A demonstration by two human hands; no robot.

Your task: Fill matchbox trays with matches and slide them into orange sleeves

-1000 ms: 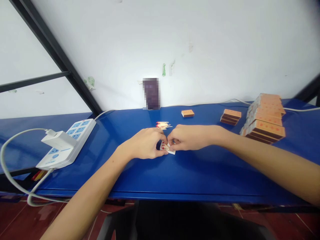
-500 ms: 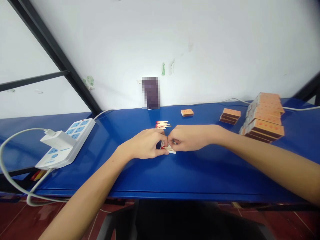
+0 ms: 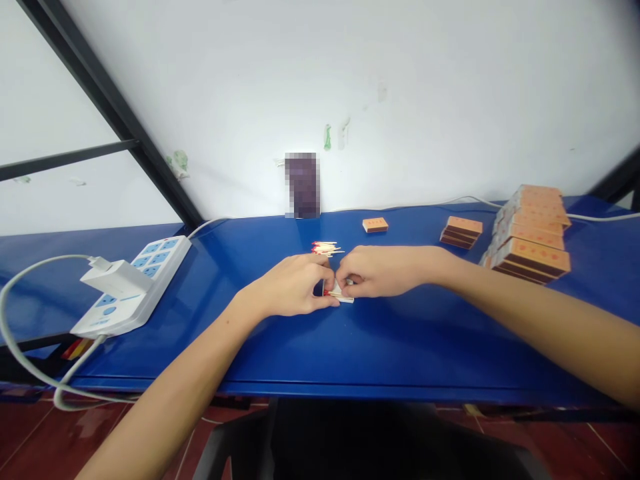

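Observation:
A small white matchbox tray [image 3: 346,300] lies on the blue table with a few red-tipped matches [image 3: 332,293] in it. My left hand [image 3: 300,285] grips the tray's left end, its thumb at the near side and fingers at the far side. From the right, my right hand [image 3: 367,272] reaches over the tray, its fingers pinched together at the matches. The fingers partly hide the tray and the match ends. Just beyond my hands is a loose pile of matches [image 3: 326,249], red heads to the left.
One closed matchbox [image 3: 375,225] lies farther back. Toward the right stand a short matchbox stack [image 3: 463,230] and a larger matchbox pile [image 3: 535,243]. At left, a white power strip [image 3: 165,257] holds a plugged-in charger [image 3: 117,280]. A pixelated dark object [image 3: 303,187] leans against the wall.
Hardly anything differs. Both hands stay at the tray, and my right hand's fingers shift very slightly over the matches.

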